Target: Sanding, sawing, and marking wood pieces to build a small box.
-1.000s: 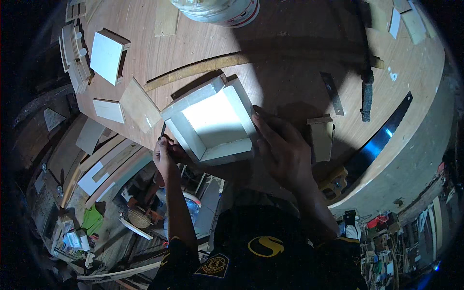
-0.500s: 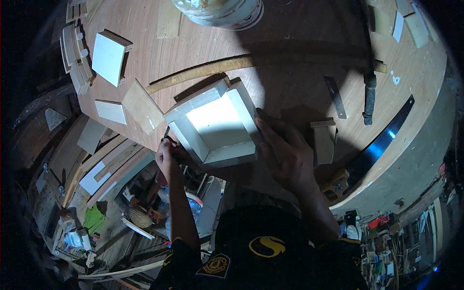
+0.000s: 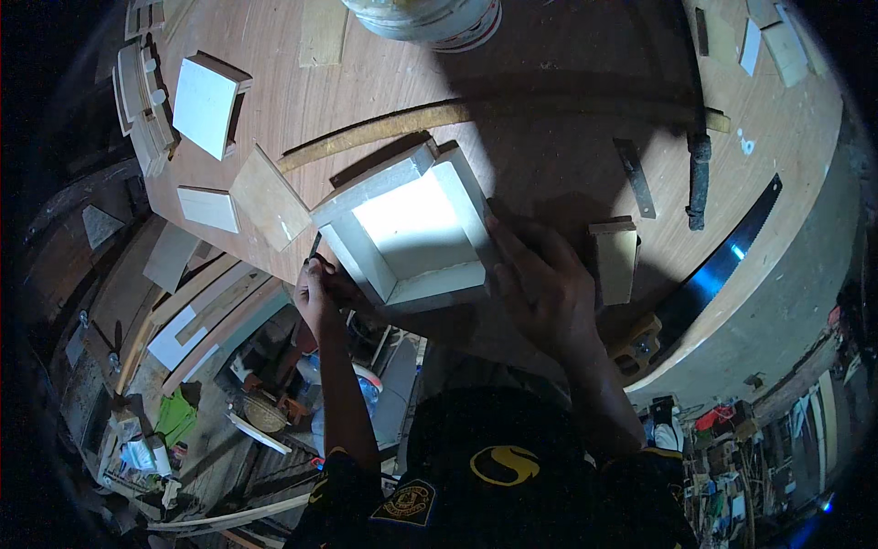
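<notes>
A shallow, open wooden box [image 3: 416, 233] with pale walls lies tilted in front of me on the workbench, its white inner floor brightly lit. My right hand [image 3: 547, 288] grips its right wall, with the fingers along the outside. At the box's left corner, my left hand [image 3: 318, 285] is closed around a thin dark tool [image 3: 315, 245] that points up beside the wall. The tool is too small and dark for me to name its kind.
A handsaw [image 3: 732, 256] lies along the right edge, near a small wood block [image 3: 615, 263] and a flat metal strip [image 3: 635, 178]. Behind the box are a curved wooden strip [image 3: 384, 128] and a white bucket [image 3: 430, 23]. Thin boards [image 3: 270, 199] lie at left.
The whole view has shifted slightly. Both hands keep their hold, and the box stays in nearly the same place.
</notes>
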Demonstrator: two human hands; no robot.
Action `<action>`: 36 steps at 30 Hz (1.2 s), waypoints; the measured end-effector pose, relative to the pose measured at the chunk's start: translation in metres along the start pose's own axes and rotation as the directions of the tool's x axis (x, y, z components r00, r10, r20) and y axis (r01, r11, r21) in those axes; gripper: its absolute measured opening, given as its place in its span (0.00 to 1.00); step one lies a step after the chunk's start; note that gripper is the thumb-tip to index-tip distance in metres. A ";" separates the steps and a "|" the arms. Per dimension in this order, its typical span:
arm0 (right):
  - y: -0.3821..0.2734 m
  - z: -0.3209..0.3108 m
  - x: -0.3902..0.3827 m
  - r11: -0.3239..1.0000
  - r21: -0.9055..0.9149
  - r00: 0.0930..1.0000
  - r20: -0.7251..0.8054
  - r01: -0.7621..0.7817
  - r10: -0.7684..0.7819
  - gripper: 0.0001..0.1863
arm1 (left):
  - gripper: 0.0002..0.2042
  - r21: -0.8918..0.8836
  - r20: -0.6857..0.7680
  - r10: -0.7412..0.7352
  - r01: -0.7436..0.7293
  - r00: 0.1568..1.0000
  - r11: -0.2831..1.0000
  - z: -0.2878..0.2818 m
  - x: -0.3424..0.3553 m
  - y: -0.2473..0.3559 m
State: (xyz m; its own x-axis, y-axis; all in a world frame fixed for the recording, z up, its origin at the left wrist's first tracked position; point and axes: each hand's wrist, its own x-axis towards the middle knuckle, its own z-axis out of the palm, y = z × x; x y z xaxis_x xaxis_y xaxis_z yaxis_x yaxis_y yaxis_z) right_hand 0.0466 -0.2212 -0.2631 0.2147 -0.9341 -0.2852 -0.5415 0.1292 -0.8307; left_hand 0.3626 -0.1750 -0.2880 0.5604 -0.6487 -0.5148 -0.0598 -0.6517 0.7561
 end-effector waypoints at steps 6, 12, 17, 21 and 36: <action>-0.002 -0.008 -0.002 0.984 0.165 0.997 -0.030 -0.061 0.067 0.24 | 0.15 0.005 0.050 0.007 -0.007 0.999 1.000 -0.007 0.004 -0.006; -0.005 -0.012 -0.005 0.972 0.193 0.989 -0.033 -0.137 0.146 0.21 | 0.15 -0.030 0.023 0.051 -0.050 0.998 0.998 -0.009 0.009 -0.016; -0.005 -0.031 -0.011 0.991 0.135 0.983 -0.178 -0.010 0.034 0.20 | 0.15 -0.063 0.067 -0.017 0.021 0.998 0.998 -0.003 0.002 -0.005; -0.020 -0.065 -0.028 0.977 0.209 0.948 -0.300 -0.045 0.108 0.17 | 0.14 -0.118 0.132 0.021 -0.005 0.991 0.993 -0.004 0.005 -0.014; -0.064 -0.106 -0.053 0.994 0.018 0.966 -0.238 -0.105 0.106 0.14 | 0.13 0.534 -0.055 0.611 -0.494 0.789 0.686 -0.017 -0.022 0.018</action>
State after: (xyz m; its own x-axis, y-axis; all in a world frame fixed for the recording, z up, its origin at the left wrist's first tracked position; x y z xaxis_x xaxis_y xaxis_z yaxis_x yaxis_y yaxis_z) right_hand -0.0160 -0.2153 -0.1444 -0.0434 -0.9674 -0.2497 -0.5464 0.2322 -0.8047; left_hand 0.3630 -0.1653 -0.2564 0.4511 -0.8890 0.0781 -0.7592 -0.3363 0.5573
